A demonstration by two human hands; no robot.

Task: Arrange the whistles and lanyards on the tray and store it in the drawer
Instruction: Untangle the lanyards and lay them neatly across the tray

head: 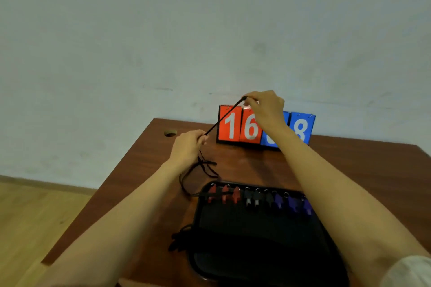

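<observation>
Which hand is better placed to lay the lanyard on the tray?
Probably the left hand: it grips the lanyard lower, nearer the tray; the right hand pinches its end higher up.

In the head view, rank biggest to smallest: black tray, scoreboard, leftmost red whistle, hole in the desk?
1. black tray
2. scoreboard, though it stands farther away
3. leftmost red whistle and desk hole look about alike; not ranked

Black lanyard (224,116) taut between hands
</observation>
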